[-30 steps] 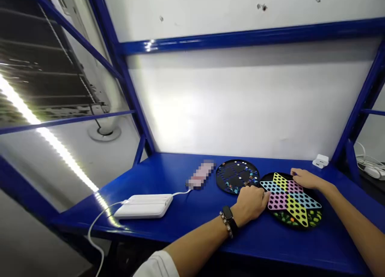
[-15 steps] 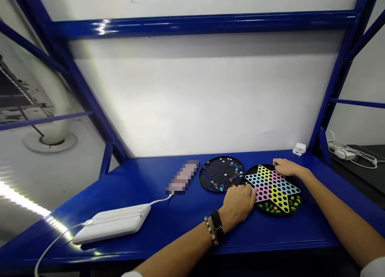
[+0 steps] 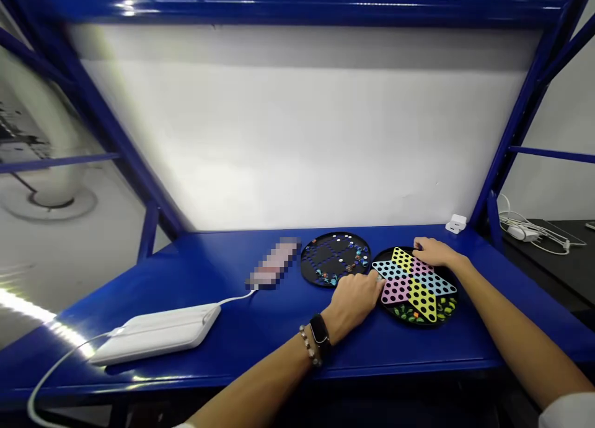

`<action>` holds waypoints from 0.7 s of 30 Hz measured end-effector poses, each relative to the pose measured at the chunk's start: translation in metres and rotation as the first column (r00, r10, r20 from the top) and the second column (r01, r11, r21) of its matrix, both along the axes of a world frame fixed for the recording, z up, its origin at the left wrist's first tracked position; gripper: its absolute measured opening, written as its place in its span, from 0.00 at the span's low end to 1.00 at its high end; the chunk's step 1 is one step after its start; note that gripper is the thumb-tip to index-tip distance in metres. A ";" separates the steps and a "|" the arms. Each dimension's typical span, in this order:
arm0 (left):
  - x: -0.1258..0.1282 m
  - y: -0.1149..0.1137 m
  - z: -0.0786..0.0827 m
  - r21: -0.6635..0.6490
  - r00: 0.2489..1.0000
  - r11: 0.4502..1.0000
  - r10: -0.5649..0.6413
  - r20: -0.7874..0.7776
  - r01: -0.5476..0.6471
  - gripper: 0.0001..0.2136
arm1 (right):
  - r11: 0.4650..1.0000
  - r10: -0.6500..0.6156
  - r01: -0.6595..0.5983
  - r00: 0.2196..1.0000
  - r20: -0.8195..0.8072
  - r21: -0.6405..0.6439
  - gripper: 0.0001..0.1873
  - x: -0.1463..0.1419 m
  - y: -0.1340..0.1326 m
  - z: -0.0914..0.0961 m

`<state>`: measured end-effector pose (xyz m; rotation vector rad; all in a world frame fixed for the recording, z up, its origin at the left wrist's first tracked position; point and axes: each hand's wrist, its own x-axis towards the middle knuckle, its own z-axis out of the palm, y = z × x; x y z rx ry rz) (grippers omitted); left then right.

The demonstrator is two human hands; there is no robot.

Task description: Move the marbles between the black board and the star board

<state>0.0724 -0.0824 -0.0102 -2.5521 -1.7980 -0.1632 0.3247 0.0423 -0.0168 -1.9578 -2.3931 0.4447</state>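
A round black game board with a coloured star of holes [image 3: 416, 285] lies on the blue shelf [image 3: 260, 329], with marbles in its rim. My left hand [image 3: 356, 298] rests curled at the board's left edge, fingers bent against it. My right hand [image 3: 432, 253] lies on the board's far rim, fingers curved over it. A second round black tray with several marbles [image 3: 335, 267] sits just left of the star board, close to my left hand.
A white flat device with a cable [image 3: 155, 334] lies at the front left. A blurred pinkish object [image 3: 272, 268] sits beside the marble tray. A small white adapter [image 3: 456, 223] is at the back right. Blue frame posts [image 3: 520, 118] flank the shelf; cables lie on a black table to the right.
The view has swung right and down, so everything has slid left in the picture. Both hands stay at the star board's edges.
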 end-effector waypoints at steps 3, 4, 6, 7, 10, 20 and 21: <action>-0.028 0.019 0.014 0.035 0.987 0.989 0.143 0.071 -0.146 0.21 | 1.000 0.000 0.000 1.000 -0.030 -0.010 0.06 -0.003 -0.001 0.002; -0.040 0.027 0.018 0.048 0.978 0.979 0.194 0.075 -0.198 0.22 | 1.000 -0.007 0.006 0.999 -0.036 -0.014 0.06 -0.003 -0.002 0.003; -0.064 0.044 0.021 0.107 0.953 0.948 0.295 0.067 -0.301 0.21 | 1.000 -0.020 0.020 0.999 -0.034 -0.017 0.07 -0.003 -0.001 0.003; -0.075 0.051 0.020 0.073 0.955 0.953 0.292 0.051 -0.295 0.19 | 1.000 -0.026 0.026 0.999 -0.029 -0.016 0.07 -0.003 -0.001 0.003; -0.092 0.061 0.015 -0.044 0.972 0.977 0.213 0.101 -0.209 0.15 | 1.000 -0.029 0.028 0.999 -0.032 -0.008 0.08 -0.002 0.001 0.003; -0.016 0.024 0.013 -0.061 0.973 0.981 -0.171 0.154 0.182 0.10 | 0.997 -0.039 0.035 0.997 -0.070 -0.063 0.08 -0.004 0.009 0.004; -0.012 0.024 0.012 -0.063 0.981 0.985 -0.154 0.114 0.162 0.10 | 0.995 -0.051 0.042 0.994 -0.098 -0.094 0.09 -0.007 0.010 0.005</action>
